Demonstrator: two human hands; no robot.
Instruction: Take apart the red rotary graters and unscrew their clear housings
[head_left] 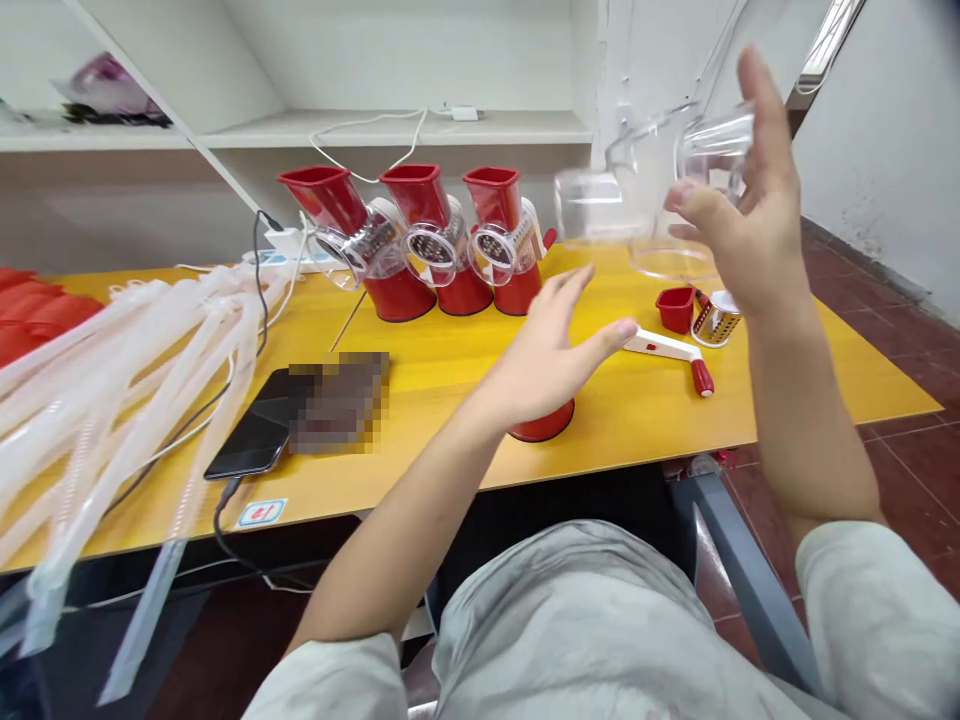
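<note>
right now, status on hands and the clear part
Right hand up high, holding clear housing. Left hand open, hovering over red base. Crank and drum lie right of base, not in between.

The housing point(645, 200) is moulded of clear, glossy plastic. The desk point(787, 390) is finished smooth and faintly glossy, and the drum point(716, 320) is formed of shiny perforated metal.

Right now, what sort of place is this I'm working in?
Probably a small assembly or packing bench: three matching red rotary graters lined up on the yellow table, a loose crank handle nearby, and a heap of plastic bags at left.
</note>
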